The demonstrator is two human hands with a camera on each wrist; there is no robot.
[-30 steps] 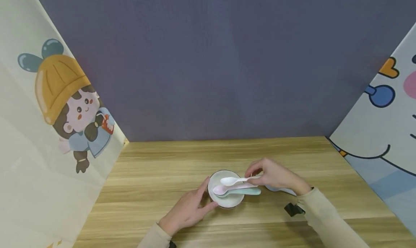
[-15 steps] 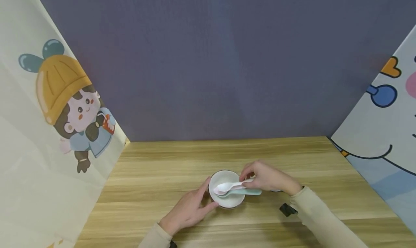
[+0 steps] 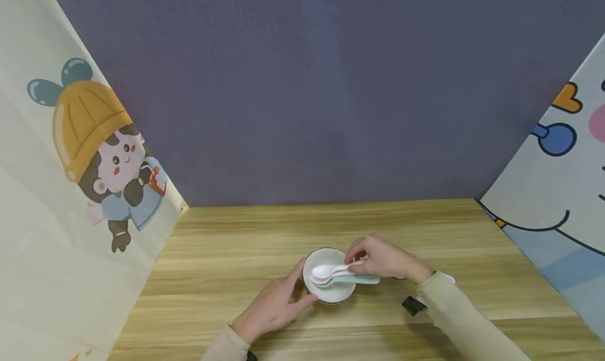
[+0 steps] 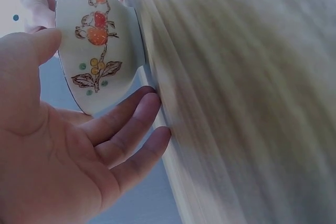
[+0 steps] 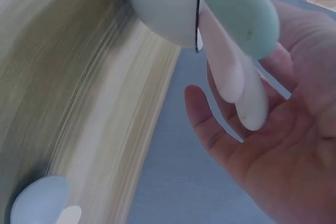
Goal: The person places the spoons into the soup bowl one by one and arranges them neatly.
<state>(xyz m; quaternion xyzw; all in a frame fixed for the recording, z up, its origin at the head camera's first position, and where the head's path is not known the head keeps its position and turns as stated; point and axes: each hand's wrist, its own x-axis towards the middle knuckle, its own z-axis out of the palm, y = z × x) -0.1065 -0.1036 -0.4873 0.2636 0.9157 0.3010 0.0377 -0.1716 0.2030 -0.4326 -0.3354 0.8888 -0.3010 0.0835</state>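
Bowl [image 5: 163, 6] holds green spoon [image 5: 244, 19], pink spoon [image 5: 223, 66]; right fingers [image 5: 197, 103] pinch white spoon [image 5: 253, 111]; left fingers [image 4: 139, 163] extended alongside. Pale-blue spoon [image 5: 41, 202] remains outside.

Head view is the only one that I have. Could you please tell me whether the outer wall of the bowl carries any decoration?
Observer: Yes. In the left wrist view the bowl has painted red and orange fruit on its wall.
Operator: Thank you. Most fingers of the left hand are hidden from me. Where are they?
Observer: Three fingertips reach low beside the bowl, near the table; I cannot tell if they touch it.
Operator: And what lies near the right arm?
Observer: The right wrist view shows a rounded, pale blue-grey thing on the table.
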